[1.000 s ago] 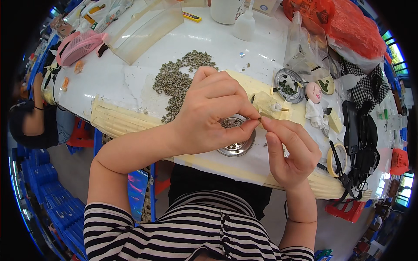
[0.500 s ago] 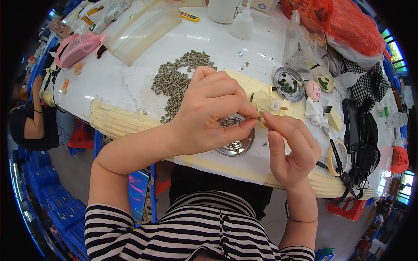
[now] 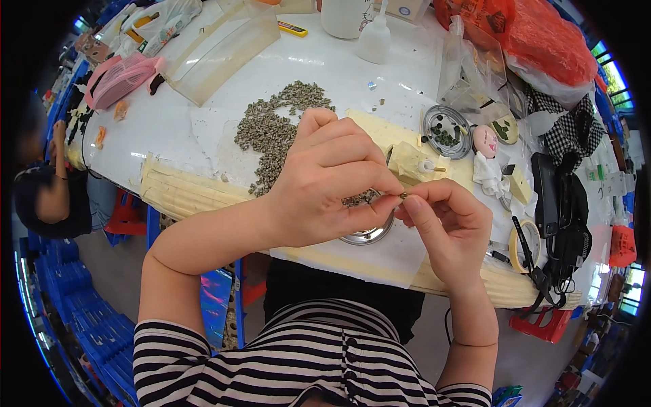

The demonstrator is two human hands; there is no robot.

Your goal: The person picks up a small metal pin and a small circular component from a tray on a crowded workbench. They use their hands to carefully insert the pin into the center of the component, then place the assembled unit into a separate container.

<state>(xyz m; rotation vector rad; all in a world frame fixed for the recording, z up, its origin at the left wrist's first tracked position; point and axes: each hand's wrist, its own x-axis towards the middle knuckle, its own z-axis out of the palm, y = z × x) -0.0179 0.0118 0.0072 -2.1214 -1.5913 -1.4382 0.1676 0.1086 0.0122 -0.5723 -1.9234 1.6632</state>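
Note:
Between the fingertips of my left hand [image 3: 332, 180] is a tiny brass-coloured piece [image 3: 403, 195], too small to name. My right hand [image 3: 454, 227] meets it from the other side, thumb and forefinger closed at the same piece. Below my left hand sits a round metal dish [image 3: 369, 237] with small grey-brown pieces in it, partly covered by the hand. A heap of similar small pieces [image 3: 271, 129] lies on the table beyond my left hand. Just past my fingertips stands a yellowish taped block [image 3: 407, 161] with a small peg sticking out.
A second metal dish [image 3: 447, 132] holds dark green bits. To the right are a tape roll [image 3: 525, 244], a black pouch [image 3: 573, 230] and red plastic bags [image 3: 549, 47]. A white squeeze bottle [image 3: 374, 39] stands at the back. Another person [image 3: 54, 190] sits at far left.
My right hand has come in to the left and its thumb and forefinger have closed at the tiny piece. My left hand has barely moved.

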